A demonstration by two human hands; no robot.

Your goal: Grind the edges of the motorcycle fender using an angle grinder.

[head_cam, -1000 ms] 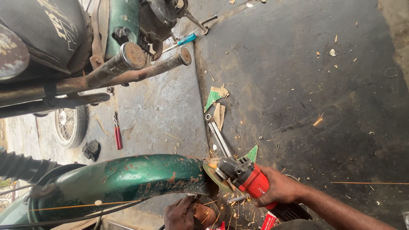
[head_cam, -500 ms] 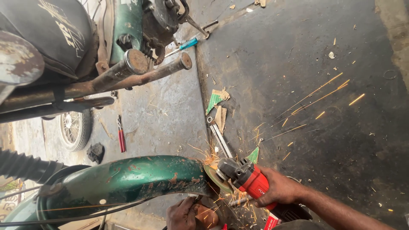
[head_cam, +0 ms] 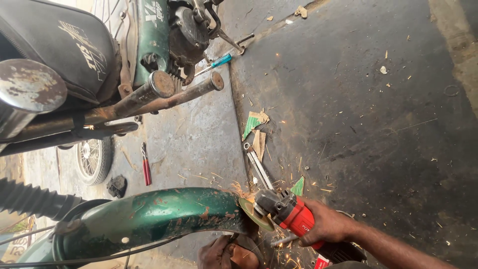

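Note:
My right hand [head_cam: 328, 224] grips a red and black angle grinder [head_cam: 291, 213]. Its disc [head_cam: 255, 214] touches the end of a green, rust-spotted motorcycle mudguard [head_cam: 149, 219], and orange sparks fly from the contact. My left hand [head_cam: 219, 253] is at the bottom edge, just under the mudguard's end and the disc. It seems closed on the mudguard's edge, but sparks and the frame edge partly hide it.
A green motorcycle with black seat [head_cam: 55, 45] and rusty exhaust pipes [head_cam: 164, 92] fills the upper left. On the floor lie spanners [head_cam: 259, 167], a blue-handled screwdriver [head_cam: 216, 62], red pliers [head_cam: 146, 169], cardboard scraps [head_cam: 255, 122] and a spoked wheel [head_cam: 92, 159].
The long streaks of sparks across the dark floor have died down to a short burst near the disc. The grinder and both hands have barely shifted.

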